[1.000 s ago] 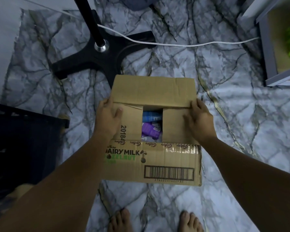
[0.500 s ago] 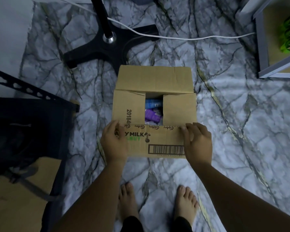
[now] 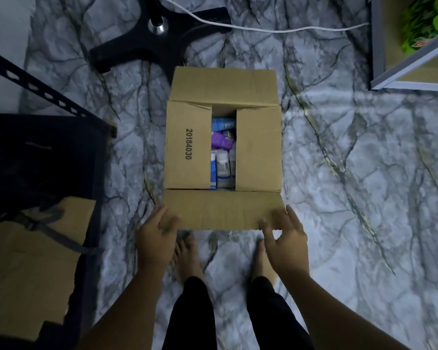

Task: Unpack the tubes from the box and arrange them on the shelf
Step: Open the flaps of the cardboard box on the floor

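Cardboard box (image 3: 187, 150) sits on marble-pattern floor (image 3: 352, 173), directly ahead of the person's bare feet (image 3: 187, 258).

Flaps: far flap (image 3: 223, 85) and near flap (image 3: 220, 210) are folded outward. L and R inner flaps lie approx. flat over the opening, w/ a gap between them. L inner flap carries printed no. "20184030".

Contents: tubes (image 3: 223, 152) visible through the gap, inside the box. Blue one toward far end, purple one mid, white/blue ones toward near end. Exact count: cannot tell, most of the interior is hidden by the inner flaps.

Left hand (image 3: 157, 236): at near flap's L corner; fingers relaxed, mostly straight, tips touching flap edge. Not gripping anything.

Right hand (image 3: 286, 238): at near flap's R corner; fingers spread and loosely bent, tips at flap edge. Slight motion blur. Holds nothing.

Surroundings:
- Black cross-shaped stand base (image 3: 159, 44) w/ pole, beyond the box.
- White cable (image 3: 276, 29) runs across floor, over the stand base.
- Grey-framed shelf (image 3: 379, 46), top R, w/ green items (image 3: 425, 24) on it.
- Dark rack (image 3: 43, 147), L side; cardboard sheet (image 3: 23, 269) below it.
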`<state>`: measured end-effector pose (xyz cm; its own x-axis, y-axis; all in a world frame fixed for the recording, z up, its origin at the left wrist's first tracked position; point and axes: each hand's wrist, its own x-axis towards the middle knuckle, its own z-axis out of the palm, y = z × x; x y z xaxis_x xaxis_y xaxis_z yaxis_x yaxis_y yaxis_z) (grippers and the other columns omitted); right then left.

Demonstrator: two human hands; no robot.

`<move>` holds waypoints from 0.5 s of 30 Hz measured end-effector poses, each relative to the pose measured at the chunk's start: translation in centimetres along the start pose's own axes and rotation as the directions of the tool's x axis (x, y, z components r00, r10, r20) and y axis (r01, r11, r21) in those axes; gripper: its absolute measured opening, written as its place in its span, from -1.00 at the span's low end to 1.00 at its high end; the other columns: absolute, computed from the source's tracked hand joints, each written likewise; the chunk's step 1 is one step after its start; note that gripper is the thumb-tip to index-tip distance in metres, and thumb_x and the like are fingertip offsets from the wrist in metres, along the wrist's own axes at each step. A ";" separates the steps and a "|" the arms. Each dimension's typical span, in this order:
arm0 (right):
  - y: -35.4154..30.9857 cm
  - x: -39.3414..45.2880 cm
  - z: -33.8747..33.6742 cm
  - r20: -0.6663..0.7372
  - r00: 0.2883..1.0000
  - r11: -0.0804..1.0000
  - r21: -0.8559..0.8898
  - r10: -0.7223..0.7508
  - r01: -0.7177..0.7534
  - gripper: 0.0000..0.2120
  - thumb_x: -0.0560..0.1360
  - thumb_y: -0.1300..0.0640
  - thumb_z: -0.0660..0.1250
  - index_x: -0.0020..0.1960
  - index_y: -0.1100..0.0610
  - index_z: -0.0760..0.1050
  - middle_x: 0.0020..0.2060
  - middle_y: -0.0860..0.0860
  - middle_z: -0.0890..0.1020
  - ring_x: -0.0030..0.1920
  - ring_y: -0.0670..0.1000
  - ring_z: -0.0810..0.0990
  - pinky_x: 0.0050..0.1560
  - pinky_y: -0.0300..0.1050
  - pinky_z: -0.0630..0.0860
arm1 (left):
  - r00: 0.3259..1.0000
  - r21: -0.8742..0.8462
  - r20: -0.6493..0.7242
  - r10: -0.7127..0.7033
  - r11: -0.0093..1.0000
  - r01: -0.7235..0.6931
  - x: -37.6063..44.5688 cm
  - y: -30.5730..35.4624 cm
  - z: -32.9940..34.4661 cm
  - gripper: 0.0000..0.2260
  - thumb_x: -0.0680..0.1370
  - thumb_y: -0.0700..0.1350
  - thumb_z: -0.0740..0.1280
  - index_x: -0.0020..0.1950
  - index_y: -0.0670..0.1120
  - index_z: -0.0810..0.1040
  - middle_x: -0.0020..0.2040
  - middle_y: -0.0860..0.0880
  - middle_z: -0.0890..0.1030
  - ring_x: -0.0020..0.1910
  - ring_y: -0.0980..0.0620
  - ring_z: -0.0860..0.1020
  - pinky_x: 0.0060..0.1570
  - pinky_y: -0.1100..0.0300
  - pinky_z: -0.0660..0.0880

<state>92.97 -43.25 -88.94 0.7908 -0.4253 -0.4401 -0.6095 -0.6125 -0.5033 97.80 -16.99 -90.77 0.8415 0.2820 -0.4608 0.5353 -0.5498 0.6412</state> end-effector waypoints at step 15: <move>3.7 4.3 5.0 -0.024 0.995 0.978 -0.189 -0.099 0.093 -0.40 0.54 -0.14 0.32 0.52 -0.11 0.22 0.52 0.19 0.20 0.49 0.24 0.19 0.46 0.21 0.22 | 0.974 0.142 -0.034 0.224 0.966 -0.217 3.6 -2.8 5.6 -0.47 0.55 0.08 0.39 0.49 0.00 0.38 0.60 -0.08 0.15 0.58 -0.06 0.13 0.49 -0.05 0.21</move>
<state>93.85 -44.00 -96.41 0.8483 -0.3784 -0.3705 -0.5122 -0.7641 -0.3922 98.97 -18.85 -97.69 0.9419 0.1782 -0.2848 0.3243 -0.7035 0.6324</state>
